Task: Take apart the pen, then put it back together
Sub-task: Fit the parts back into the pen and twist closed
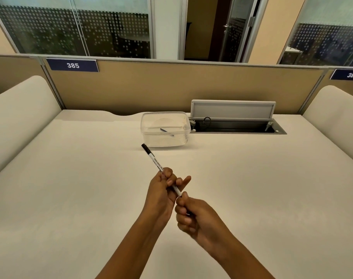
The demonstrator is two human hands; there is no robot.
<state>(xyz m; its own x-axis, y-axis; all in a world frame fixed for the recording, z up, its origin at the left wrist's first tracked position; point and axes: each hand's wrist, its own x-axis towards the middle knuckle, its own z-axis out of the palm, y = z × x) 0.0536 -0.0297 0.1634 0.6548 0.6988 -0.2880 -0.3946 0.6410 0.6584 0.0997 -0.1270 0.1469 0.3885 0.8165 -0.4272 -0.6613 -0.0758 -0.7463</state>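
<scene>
A white pen (154,160) with black print and a black far end is held over the middle of the desk, pointing away and to the left. My left hand (161,191) is wrapped around the middle of its barrel. My right hand (193,215) pinches the near end of the pen between thumb and fingers, and that end is hidden inside the fist. A thin dark pen part (166,131) lies inside the clear plastic box (147,125) further back.
The cream desk (71,178) is bounded by a tan partition (171,87) at the back and padded side panels. An open cable hatch (238,127) with a raised lid sits right of the box.
</scene>
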